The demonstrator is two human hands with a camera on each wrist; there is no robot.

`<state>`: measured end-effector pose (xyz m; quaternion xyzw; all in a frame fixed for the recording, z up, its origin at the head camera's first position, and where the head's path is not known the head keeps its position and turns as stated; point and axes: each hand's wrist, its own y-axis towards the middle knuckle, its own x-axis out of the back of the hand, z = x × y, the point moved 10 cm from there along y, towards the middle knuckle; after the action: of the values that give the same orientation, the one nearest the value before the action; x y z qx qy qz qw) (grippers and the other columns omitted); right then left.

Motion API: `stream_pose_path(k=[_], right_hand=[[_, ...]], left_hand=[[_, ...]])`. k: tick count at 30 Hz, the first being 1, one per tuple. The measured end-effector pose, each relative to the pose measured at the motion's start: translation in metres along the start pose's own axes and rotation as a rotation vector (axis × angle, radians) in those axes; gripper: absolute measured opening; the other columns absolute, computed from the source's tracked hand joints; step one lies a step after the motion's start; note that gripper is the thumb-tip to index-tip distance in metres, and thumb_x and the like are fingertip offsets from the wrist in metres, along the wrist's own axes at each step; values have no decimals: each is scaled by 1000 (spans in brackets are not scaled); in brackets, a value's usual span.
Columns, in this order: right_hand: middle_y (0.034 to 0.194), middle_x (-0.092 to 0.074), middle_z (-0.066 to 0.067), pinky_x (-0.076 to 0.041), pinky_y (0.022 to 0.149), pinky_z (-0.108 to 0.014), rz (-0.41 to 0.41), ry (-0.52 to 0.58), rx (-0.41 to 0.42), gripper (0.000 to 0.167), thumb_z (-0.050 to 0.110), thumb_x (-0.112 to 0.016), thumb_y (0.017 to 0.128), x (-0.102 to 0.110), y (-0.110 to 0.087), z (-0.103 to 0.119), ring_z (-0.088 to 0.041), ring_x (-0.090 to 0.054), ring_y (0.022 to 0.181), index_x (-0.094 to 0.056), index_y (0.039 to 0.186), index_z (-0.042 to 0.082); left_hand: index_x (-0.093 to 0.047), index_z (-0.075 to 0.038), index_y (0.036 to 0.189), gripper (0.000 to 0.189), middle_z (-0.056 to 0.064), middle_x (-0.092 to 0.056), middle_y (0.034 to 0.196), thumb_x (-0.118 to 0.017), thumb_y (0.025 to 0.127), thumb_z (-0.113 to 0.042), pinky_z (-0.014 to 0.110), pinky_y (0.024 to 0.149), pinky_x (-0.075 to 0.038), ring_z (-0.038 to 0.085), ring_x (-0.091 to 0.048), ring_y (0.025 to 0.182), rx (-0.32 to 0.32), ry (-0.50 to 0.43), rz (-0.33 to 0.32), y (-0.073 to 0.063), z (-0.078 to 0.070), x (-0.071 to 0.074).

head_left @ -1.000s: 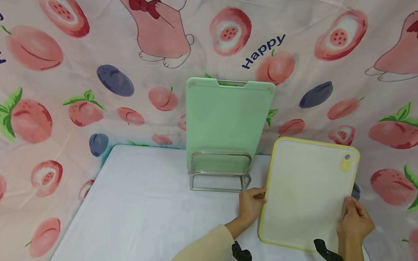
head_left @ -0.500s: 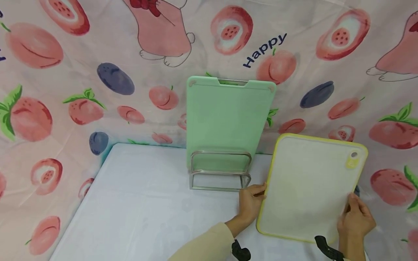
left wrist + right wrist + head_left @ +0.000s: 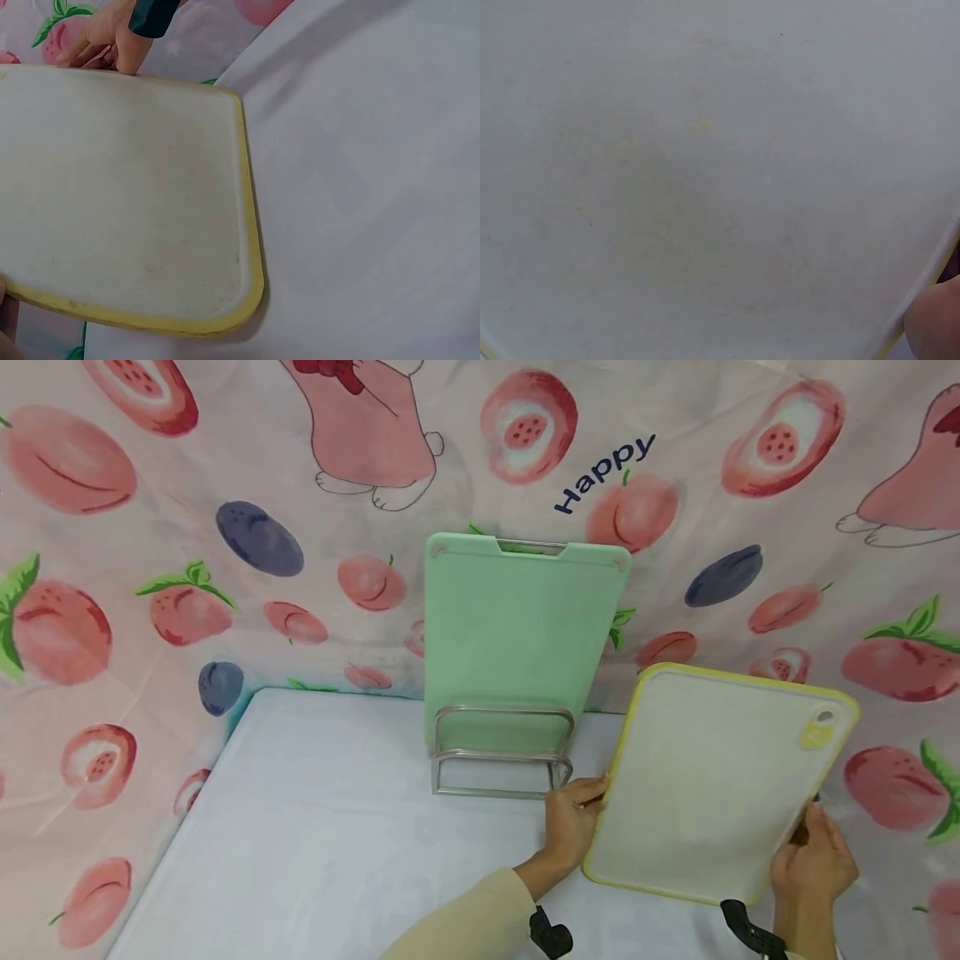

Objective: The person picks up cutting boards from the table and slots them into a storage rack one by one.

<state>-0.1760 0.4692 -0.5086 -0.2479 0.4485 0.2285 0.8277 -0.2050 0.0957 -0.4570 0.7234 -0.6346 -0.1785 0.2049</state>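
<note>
A white cutting board (image 3: 712, 785) with a yellow rim is held up between both hands at the right of the table, tilted clockwise. My left hand (image 3: 572, 827) grips its left edge, thumb in front. On the opposite edge my right hand (image 3: 816, 860) pinches the board low down. In the left wrist view the board's face (image 3: 127, 195) fills the left half, with the right hand (image 3: 112, 37) at its far edge. The right wrist view is nearly filled by the board (image 3: 705, 180), which has faint yellowish stains; a fingertip shows at the lower right.
A green cutting board (image 3: 517, 635) stands upright in a metal wire rack (image 3: 502, 772) at the back, just left of the left hand. White cloth covers the table (image 3: 322, 852). Behind hangs a pink curtain (image 3: 465, 460) printed with fruit.
Both hands have raised the white board slightly and turned it further clockwise; its upper right corner has moved right. The green board and rack stay in place.
</note>
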Motion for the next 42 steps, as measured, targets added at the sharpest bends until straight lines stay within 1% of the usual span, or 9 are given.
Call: stream_pose_path(k=[6, 8, 11, 14, 19, 22, 29, 36, 42], right_hand=[[63, -61, -24, -51, 51, -32, 56, 29, 3, 4, -19, -63, 80, -7, 0, -3, -28, -58, 55, -63, 80, -22], [61, -60, -24, -51, 50, -33, 64, 46, -2, 5, -18, -62, 81, -9, 0, -4, -28, -57, 54, -63, 79, -23], [61, -58, -24, -50, 50, -34, 80, 67, -9, 6, -17, -61, 82, -11, -1, -5, -29, -56, 54, -62, 80, -23], [60, -57, -24, -50, 50, -34, 95, 86, -10, 8, -17, -61, 83, -13, -1, -5, -29, -56, 55, -61, 79, -23], [61, -58, -24, -50, 49, -35, 94, 134, 26, 10, -17, -64, 80, -14, -1, -3, -30, -56, 55, -59, 74, -23], [60, -58, -24, -49, 48, -34, 78, 146, 43, 11, -17, -66, 77, -14, -1, -2, -29, -56, 53, -58, 71, -22], [63, -60, -25, -49, 47, -34, 83, 158, 44, 10, -18, -66, 77, -15, -2, -5, -29, -56, 53, -58, 73, -22], [59, -56, -24, -49, 50, -35, 157, 209, 26, 19, -16, -63, 80, -22, -2, -11, -30, -54, 54, -53, 64, -21], [58, -54, -25, -48, 51, -35, 189, 240, 32, 24, -12, -62, 84, -22, -3, -9, -30, -52, 53, -52, 65, -22]], left_hand=[[-68, 15, 95, 32, 23, -69, 89, -71, 64, 24, 27, 72, -55, 35, -69, 83, -39, -51, -1, 7, -24, 10], [-69, 14, 93, 31, 23, -70, 89, -71, 64, 24, 25, 71, -55, 33, -69, 83, -45, -51, -1, 7, -21, 10], [-71, 10, 93, 31, 17, -71, 89, -75, 64, 21, 18, 69, -53, 23, -70, 84, -62, 5, -4, 6, -10, 6], [-73, 5, 95, 29, 12, -72, 90, -76, 68, 16, 14, 70, -51, 15, -69, 85, -76, 36, -8, 5, -1, 3], [-74, 3, 94, 19, 12, -72, 89, -74, 76, 9, 17, 72, -52, 20, -70, 84, -108, 4, 12, 9, -1, 2], [-74, 4, 90, 12, 14, -72, 87, -73, 78, 6, 18, 72, -53, 22, -70, 81, -80, -28, 27, 13, -3, 2], [-71, 13, 80, 3, 23, -69, 79, -71, 77, 13, 19, 69, -54, 31, -70, 75, -54, -30, 10, 26, -42, 18], [-71, 13, 81, 4, 23, -69, 78, -70, 77, 14, 23, 67, -55, 35, -69, 72, -73, -53, -32, 31, -42, 21], [-71, 13, 82, 7, 24, -69, 79, -71, 75, 15, 21, 65, -55, 28, -70, 74, -69, -54, -22, 33, -41, 19]])
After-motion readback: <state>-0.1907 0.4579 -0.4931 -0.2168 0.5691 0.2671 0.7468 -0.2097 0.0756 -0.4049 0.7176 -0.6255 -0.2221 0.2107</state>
